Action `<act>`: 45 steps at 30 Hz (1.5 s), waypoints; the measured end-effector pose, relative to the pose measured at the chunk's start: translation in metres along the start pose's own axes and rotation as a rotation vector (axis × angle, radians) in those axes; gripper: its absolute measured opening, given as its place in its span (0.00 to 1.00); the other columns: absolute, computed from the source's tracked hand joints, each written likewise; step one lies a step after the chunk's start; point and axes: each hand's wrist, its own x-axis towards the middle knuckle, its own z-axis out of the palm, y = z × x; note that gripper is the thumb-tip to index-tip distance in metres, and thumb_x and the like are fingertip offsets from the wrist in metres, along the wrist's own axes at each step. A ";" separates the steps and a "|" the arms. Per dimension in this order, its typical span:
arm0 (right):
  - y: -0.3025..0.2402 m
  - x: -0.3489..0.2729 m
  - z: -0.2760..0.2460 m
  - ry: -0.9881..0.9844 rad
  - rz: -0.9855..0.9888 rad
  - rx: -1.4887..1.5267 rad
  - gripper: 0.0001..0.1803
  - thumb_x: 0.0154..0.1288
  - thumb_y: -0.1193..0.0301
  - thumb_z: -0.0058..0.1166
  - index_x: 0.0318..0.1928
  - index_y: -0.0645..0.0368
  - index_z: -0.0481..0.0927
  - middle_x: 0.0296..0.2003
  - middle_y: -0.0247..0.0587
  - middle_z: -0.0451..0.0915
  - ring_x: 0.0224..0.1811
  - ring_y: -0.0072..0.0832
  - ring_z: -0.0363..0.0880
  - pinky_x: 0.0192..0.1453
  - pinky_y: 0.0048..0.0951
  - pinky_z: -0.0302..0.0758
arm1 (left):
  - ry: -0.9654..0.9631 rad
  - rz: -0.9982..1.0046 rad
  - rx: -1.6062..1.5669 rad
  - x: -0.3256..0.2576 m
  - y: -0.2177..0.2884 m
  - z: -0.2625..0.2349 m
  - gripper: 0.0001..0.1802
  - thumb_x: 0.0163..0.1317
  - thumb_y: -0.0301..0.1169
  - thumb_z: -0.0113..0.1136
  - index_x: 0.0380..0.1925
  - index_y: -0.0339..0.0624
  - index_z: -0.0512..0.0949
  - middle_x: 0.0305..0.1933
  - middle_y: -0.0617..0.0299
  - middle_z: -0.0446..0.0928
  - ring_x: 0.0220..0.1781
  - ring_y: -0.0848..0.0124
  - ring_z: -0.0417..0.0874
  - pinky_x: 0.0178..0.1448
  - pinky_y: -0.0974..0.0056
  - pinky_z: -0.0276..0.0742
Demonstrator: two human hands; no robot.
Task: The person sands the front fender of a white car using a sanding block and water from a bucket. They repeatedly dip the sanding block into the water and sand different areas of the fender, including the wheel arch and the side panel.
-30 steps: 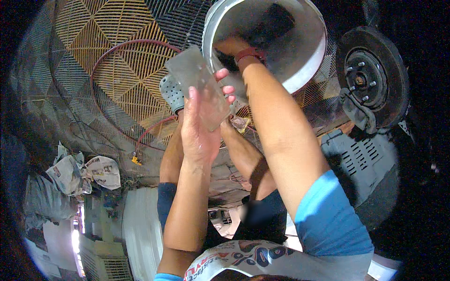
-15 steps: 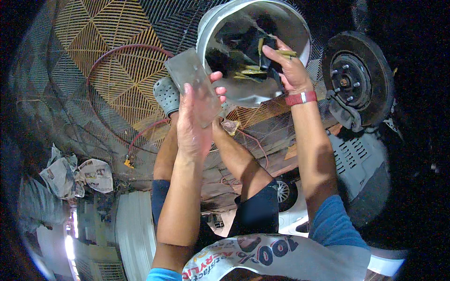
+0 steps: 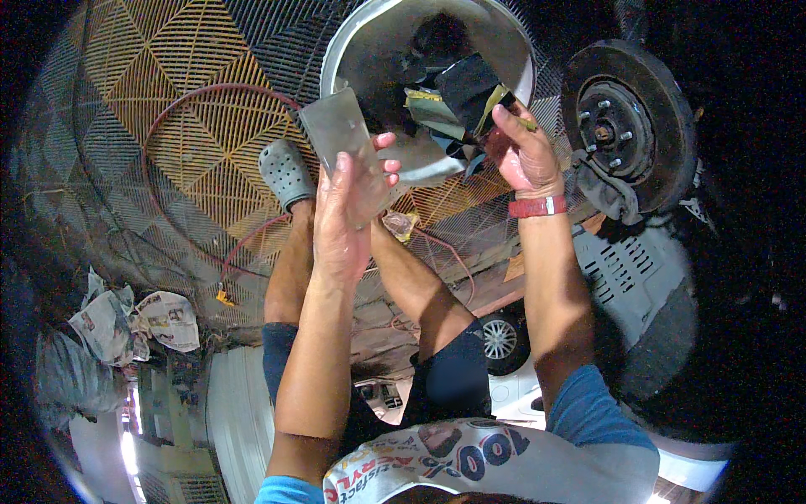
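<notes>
My left hand grips a flat, translucent grey rectangular block, its thumb lying along the face and its fingers round the right edge. The block is tilted, beside the pale bucket. Over the mouth of that bucket, my right hand pinches a bunch of wet-looking sandpaper pieces, black on one side and olive-yellow on the other. Several of the pieces fan out to the left from the fingers. A dark patch shows inside the bucket; what it is I cannot tell.
To the right of the bucket stands a brake disc with bare studs. A red hose curves across the slatted floor mat. My foot in a grey clog is near the bucket. Crumpled newspaper lies at the left.
The sandpaper has come up from inside the bucket and spread out in my right hand, showing larger black and olive faces. The view has shifted slightly; my left hand still holds the block.
</notes>
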 end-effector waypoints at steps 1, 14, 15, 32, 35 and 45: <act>0.006 -0.003 0.002 0.047 -0.049 -0.067 0.29 0.74 0.73 0.68 0.72 0.62 0.77 0.60 0.39 0.86 0.60 0.28 0.86 0.70 0.33 0.79 | 0.013 0.020 0.044 0.001 -0.004 0.000 0.32 0.83 0.53 0.52 0.74 0.41 0.70 0.68 0.51 0.81 0.58 0.65 0.85 0.65 0.56 0.81; 0.031 -0.032 0.076 -0.182 -0.060 -0.658 0.35 0.69 0.78 0.64 0.76 0.60 0.72 0.72 0.42 0.77 0.74 0.31 0.75 0.81 0.36 0.68 | 0.113 0.146 0.392 -0.004 -0.020 0.008 0.30 0.66 0.20 0.75 0.66 0.40 0.74 0.52 0.61 0.84 0.53 0.72 0.86 0.59 0.65 0.84; 0.029 -0.033 0.079 -0.183 -0.048 -0.583 0.35 0.70 0.78 0.65 0.77 0.60 0.72 0.72 0.42 0.77 0.74 0.31 0.75 0.81 0.36 0.69 | 0.136 0.145 0.364 -0.004 -0.019 0.008 0.30 0.66 0.20 0.74 0.66 0.40 0.73 0.52 0.62 0.84 0.53 0.72 0.86 0.59 0.65 0.84; 0.025 -0.025 0.063 0.202 -0.242 -0.320 0.33 0.75 0.77 0.63 0.76 0.60 0.68 0.72 0.47 0.73 0.66 0.36 0.82 0.68 0.37 0.84 | 0.170 0.109 0.045 -0.001 -0.002 -0.006 0.32 0.64 0.13 0.70 0.64 0.44 0.70 0.54 0.64 0.81 0.56 0.71 0.84 0.62 0.63 0.81; 0.038 -0.027 0.059 0.262 -0.248 -0.589 0.30 0.78 0.67 0.66 0.72 0.61 0.69 0.68 0.46 0.74 0.63 0.30 0.83 0.63 0.31 0.84 | 0.142 0.062 0.074 -0.001 -0.007 -0.006 0.31 0.64 0.13 0.71 0.64 0.43 0.70 0.53 0.64 0.81 0.56 0.72 0.83 0.63 0.63 0.81; 0.081 -0.042 0.084 0.293 -0.015 0.063 0.23 0.71 0.83 0.65 0.63 0.61 0.74 0.55 0.43 0.81 0.56 0.30 0.84 0.58 0.35 0.88 | 0.112 0.039 0.052 -0.009 -0.021 0.001 0.35 0.66 0.15 0.70 0.72 0.41 0.70 0.52 0.65 0.80 0.55 0.75 0.81 0.63 0.66 0.80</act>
